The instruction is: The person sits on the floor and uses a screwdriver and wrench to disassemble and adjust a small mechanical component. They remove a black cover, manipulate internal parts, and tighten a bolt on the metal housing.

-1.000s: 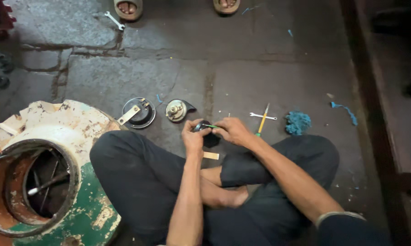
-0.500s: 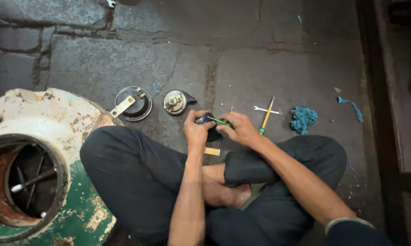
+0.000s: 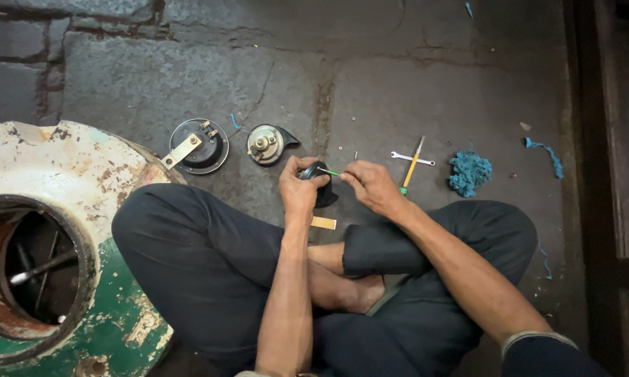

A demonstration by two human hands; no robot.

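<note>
At frame centre, my left hand (image 3: 297, 188) grips a black part (image 3: 317, 183); my right hand (image 3: 370, 187) pinches a green tool (image 3: 330, 172), its length pointing left into the part, tip touching.

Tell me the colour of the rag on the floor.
Blue, a fluffy wad; the head view shows it best.

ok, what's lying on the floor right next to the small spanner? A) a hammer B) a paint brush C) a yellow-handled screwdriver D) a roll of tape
C: a thin yellow-handled screwdriver lies across the small spanner on the stone floor, just left of the blue rag; no hammer, tape or brush shows there.
</note>
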